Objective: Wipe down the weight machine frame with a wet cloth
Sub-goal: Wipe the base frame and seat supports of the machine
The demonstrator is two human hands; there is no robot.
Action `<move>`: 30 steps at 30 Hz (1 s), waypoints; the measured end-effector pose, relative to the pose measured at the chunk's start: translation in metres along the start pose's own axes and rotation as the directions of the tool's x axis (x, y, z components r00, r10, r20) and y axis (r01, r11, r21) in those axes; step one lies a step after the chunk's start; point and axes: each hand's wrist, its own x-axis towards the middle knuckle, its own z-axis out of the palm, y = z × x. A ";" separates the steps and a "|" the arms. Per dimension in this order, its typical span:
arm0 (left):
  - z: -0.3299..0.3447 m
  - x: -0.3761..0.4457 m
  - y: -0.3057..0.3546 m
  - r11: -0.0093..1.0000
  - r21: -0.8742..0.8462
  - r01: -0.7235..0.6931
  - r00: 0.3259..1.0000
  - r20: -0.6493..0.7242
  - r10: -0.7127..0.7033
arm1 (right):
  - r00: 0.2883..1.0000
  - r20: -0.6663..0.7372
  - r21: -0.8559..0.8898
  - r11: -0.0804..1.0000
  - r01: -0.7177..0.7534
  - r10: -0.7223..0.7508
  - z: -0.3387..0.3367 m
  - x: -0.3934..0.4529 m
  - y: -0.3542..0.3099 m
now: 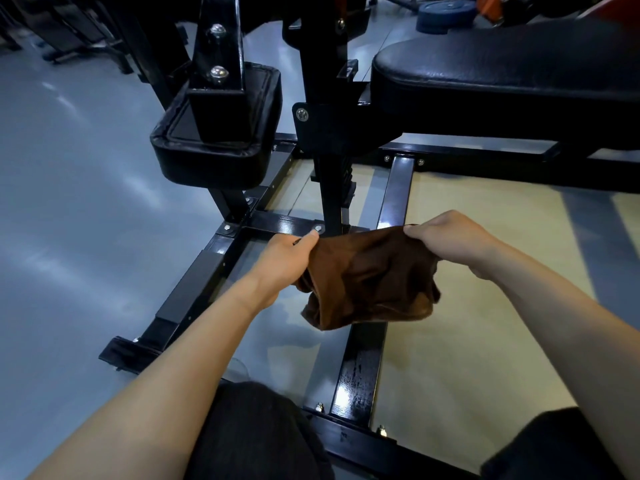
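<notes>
Your left hand (287,258) is pinching one top corner of the brown cloth (370,278) between thumb and fingers. Your right hand (453,240) is pinching the other top corner the same way. You are holding the cloth stretched between both hands, up in the air, and its bottom part is hanging down bunched and folded. The cloth is hanging just over the black floor bar (360,372) of the weight machine frame, and I cannot tell if it is touching that bar.

That floor bar, near your knees, is looking shiny and is showing little wet spots, so I am guessing you are done with that part. The cross bar (277,223) by your left hand is shining too. The tall black post (329,188) behind the cloth, the far bar (398,188) and the outer rail (194,289) on the left are showing no wet marks, so they are probably still waiting. It looks like you are opening the cloth to get a fresh side for the next part.

I am seeing no words, brand names or stickers on the frame, the small pad (214,147) or the long bench pad (502,81).
</notes>
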 end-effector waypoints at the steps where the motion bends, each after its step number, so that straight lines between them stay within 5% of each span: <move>1: 0.001 0.000 -0.001 1.000 -0.018 0.010 0.999 0.036 -0.009 | 1.000 0.024 0.038 0.999 -0.004 0.003 0.003 -0.001 -0.002; 9: 0.022 -0.020 0.021 0.985 -0.163 0.060 0.972 0.234 -0.020 | 0.991 0.107 0.205 0.977 0.052 -0.075 0.043 -0.025 -0.035; 17: 0.029 -0.022 0.031 0.932 -0.342 0.120 0.960 0.280 -0.020 | 0.935 0.211 0.074 0.959 0.274 -0.283 0.062 -0.052 -0.053; 21: 0.023 -0.018 0.024 0.928 -0.350 0.131 0.971 0.233 -0.049 | 0.911 0.343 0.240 0.959 0.149 -0.228 0.037 -0.052 -0.053; 26: 0.013 -0.020 0.023 0.938 -0.336 0.089 0.951 0.308 0.021 | 0.994 0.034 0.282 0.956 0.086 -0.100 0.028 -0.029 -0.035; 30: 0.008 -0.029 0.031 0.892 -0.444 0.084 0.912 0.395 0.111 | 0.920 0.386 0.544 0.820 -0.176 -0.059 0.021 -0.019 -0.026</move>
